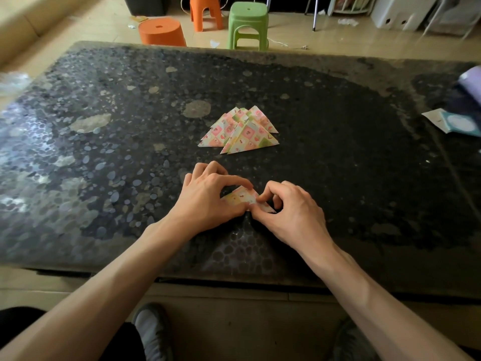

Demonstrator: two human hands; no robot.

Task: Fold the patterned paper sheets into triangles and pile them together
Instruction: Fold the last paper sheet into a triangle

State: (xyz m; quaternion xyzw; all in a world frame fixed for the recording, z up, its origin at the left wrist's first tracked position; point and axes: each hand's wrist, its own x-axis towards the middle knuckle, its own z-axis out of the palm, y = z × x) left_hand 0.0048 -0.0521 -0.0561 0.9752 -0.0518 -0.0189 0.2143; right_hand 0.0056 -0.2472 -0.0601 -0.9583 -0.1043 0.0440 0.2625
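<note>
A loose pile of folded patterned paper triangles (240,131), pink, green and yellow, lies on the dark speckled table (104,152) near its middle. Closer to me, a small patterned paper piece (240,198) folded into a triangle lies flat on the table between my hands. My left hand (210,196) covers its left part, the curled fingers pressing along its upper edge. My right hand (291,209) pinches the right corner with thumb and curled fingers. Most of the piece is hidden under both hands.
At the table's right edge lie a white and teal packet (454,123) and a purple object (471,82). Crumpled clear plastic (13,82) sits at the far left. Beyond the table stand two orange stools (162,32) and a green stool (248,24).
</note>
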